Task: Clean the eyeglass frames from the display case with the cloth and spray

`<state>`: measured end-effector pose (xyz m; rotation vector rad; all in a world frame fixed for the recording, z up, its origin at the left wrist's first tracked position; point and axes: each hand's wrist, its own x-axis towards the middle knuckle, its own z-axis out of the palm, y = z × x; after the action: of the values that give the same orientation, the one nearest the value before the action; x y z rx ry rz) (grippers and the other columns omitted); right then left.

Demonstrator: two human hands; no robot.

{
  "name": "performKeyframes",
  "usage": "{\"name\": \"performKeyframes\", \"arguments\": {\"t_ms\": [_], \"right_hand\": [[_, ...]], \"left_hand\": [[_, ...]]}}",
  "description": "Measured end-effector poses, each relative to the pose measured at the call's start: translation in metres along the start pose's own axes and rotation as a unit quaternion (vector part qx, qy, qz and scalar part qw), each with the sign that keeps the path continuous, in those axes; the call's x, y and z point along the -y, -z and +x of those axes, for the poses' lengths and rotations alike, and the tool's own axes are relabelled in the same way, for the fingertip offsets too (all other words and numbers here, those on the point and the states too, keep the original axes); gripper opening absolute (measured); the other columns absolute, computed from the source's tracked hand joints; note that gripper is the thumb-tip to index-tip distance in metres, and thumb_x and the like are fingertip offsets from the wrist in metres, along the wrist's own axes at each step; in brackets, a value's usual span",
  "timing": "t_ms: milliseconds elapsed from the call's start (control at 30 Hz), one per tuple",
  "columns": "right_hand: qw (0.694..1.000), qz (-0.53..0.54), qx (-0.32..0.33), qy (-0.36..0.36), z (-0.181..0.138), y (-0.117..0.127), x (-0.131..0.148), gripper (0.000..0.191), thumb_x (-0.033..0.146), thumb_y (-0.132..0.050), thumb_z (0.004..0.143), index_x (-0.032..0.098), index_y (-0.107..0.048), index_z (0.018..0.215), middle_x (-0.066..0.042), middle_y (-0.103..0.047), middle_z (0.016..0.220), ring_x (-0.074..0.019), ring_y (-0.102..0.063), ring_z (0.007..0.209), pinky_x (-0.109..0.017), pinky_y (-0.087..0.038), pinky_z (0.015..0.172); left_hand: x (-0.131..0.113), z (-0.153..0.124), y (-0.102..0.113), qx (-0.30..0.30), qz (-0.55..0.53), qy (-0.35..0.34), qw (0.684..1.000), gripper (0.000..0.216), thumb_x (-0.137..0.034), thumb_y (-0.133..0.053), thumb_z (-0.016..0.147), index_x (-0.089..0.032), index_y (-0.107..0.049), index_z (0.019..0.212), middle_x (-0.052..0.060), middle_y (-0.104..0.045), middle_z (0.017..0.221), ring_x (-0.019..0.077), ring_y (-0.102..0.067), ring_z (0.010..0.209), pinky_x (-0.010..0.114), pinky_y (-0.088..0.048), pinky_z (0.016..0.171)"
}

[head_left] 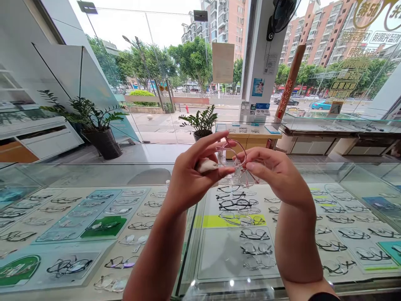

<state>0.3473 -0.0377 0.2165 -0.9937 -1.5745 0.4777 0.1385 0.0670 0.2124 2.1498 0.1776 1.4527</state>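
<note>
A pair of eyeglasses (244, 150) with thin pinkish rims is held up between my two hands, above the glass display case. The thumb and fingers of my left hand (197, 167) are on one side of the frame, and a crumpled white cloth (207, 166) is tucked in that palm. My right hand (272, 169) pinches the other side near the middle of the frame. A folded temple hangs below the right fingertips. Exactly where the fingers meet the lenses is partly hidden.
Below the hands, a glass display case (216, 259) holds rows of eyeglasses (238, 204). Potted plants (103, 142) stand beyond it, near the glass front. A wooden cabinet (250, 142) and another glass counter (332, 125) are farther back. A black fan (283, 16) hangs on the pillar.
</note>
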Motion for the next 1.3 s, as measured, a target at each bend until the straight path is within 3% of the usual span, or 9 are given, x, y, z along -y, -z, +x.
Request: {"name": "performKeyframes", "arguments": {"t_ms": [133, 267, 433, 600, 800, 867, 1033, 1133, 1300], "right_hand": [[1.000, 0.019, -0.010, 0.013, 0.000, 0.001, -0.002, 0.011, 0.028, -0.074, 0.099, 0.024, -0.076, 0.089, -0.005, -0.082, 0.113, -0.0230, -0.075, 0.115, -0.041, -0.060, 0.102], [0.994, 0.031, -0.098, 0.032, 0.001, 0.003, -0.006, 0.007, 0.027, -0.075, 0.096, 0.024, -0.079, 0.091, -0.006, -0.083, 0.112, -0.0229, -0.076, 0.108, -0.041, -0.063, 0.095], [0.984, 0.011, -0.170, 0.060, 0.003, 0.004, -0.012, 0.007, 0.027, -0.077, 0.094, 0.024, -0.081, 0.089, -0.006, -0.083, 0.107, -0.0225, -0.077, 0.105, -0.040, -0.063, 0.096], [0.985, 0.033, -0.168, 0.000, 0.006, -0.003, -0.033, 0.013, 0.034, -0.080, 0.090, 0.022, -0.081, 0.088, -0.007, -0.085, 0.105, -0.0214, -0.077, 0.097, -0.037, -0.062, 0.088], [0.972, 0.092, -0.171, -0.134, -0.011, -0.015, -0.086, 0.017, 0.038, -0.082, 0.081, 0.021, -0.082, 0.082, -0.008, -0.085, 0.103, -0.0208, -0.074, 0.094, -0.034, -0.058, 0.084], [0.955, 0.128, -0.192, -0.185, -0.024, -0.022, -0.104, 0.021, 0.041, -0.083, 0.077, 0.021, -0.083, 0.083, -0.008, -0.085, 0.100, -0.0203, -0.074, 0.091, -0.034, -0.057, 0.083], [0.946, 0.076, -0.236, -0.208, -0.061, -0.046, -0.125, 0.030, 0.048, -0.083, 0.076, 0.020, -0.083, 0.089, -0.009, -0.085, 0.099, -0.0230, -0.074, 0.092, -0.037, -0.059, 0.085], [0.960, -0.004, -0.227, -0.162, -0.077, -0.064, -0.121, 0.030, 0.048, -0.077, 0.084, 0.019, -0.081, 0.090, -0.012, -0.084, 0.108, -0.0248, -0.074, 0.094, -0.039, -0.059, 0.086], [0.963, -0.139, -0.221, -0.060, -0.089, -0.086, -0.108, 0.023, 0.038, -0.066, 0.097, 0.019, -0.078, 0.093, -0.014, -0.080, 0.114, -0.0279, -0.073, 0.112, -0.039, -0.059, 0.090]], "left_hand": [[-0.004, 0.000, 0.003, 0.002, -0.014, 0.002, 1.000, 0.071, -0.039, -0.092, 0.090, -0.028, -0.065, 0.155, 0.015, -0.080, 0.135, 0.0152, -0.072, 0.080, 0.025, -0.053, 0.061], [-0.016, -0.004, 0.006, -0.039, 0.015, 0.017, 0.999, 0.056, -0.038, -0.088, 0.093, -0.028, -0.070, 0.145, 0.011, -0.079, 0.134, 0.0113, -0.066, 0.073, 0.023, -0.047, 0.056], [-0.018, -0.010, -0.009, -0.065, 0.036, 0.082, 0.994, 0.025, -0.036, -0.079, 0.099, -0.025, -0.074, 0.121, 0.002, -0.077, 0.094, 0.0079, -0.050, 0.056, 0.024, -0.037, 0.051], [0.041, -0.048, -0.022, 0.025, 0.140, 0.224, 0.964, 0.020, -0.042, -0.068, 0.101, -0.023, -0.072, 0.095, -0.002, -0.064, 0.067, 0.0141, -0.053, 0.059, 0.028, -0.037, 0.059], [0.126, -0.124, -0.009, 0.166, 0.380, 0.383, 0.825, 0.026, -0.041, -0.058, 0.105, -0.023, -0.076, 0.107, 0.009, -0.081, 0.094, 0.0291, -0.074, 0.089, 0.032, -0.042, 0.067], [0.135, -0.137, -0.009, 0.174, 0.387, 0.397, 0.814, 0.023, -0.037, -0.062, 0.101, -0.020, -0.078, 0.106, 0.013, -0.081, 0.099, 0.0330, -0.075, 0.095, 0.035, -0.048, 0.074], [0.113, -0.131, -0.030, 0.117, 0.369, 0.335, 0.859, 0.031, -0.037, -0.057, 0.105, -0.022, -0.077, 0.124, 0.015, -0.074, 0.139, 0.0333, -0.065, 0.134, 0.044, -0.049, 0.109], [0.080, -0.123, -0.049, 0.020, 0.184, 0.270, 0.945, 0.031, -0.044, -0.060, 0.103, -0.020, -0.080, 0.101, 0.009, -0.080, 0.102, 0.0243, -0.071, 0.094, 0.037, -0.054, 0.091], [0.041, -0.123, -0.068, -0.012, 0.049, 0.297, 0.954, 0.043, -0.059, -0.072, 0.094, -0.018, -0.083, 0.092, 0.004, -0.073, 0.074, 0.0177, -0.059, 0.069, 0.031, -0.042, 0.066]]}}
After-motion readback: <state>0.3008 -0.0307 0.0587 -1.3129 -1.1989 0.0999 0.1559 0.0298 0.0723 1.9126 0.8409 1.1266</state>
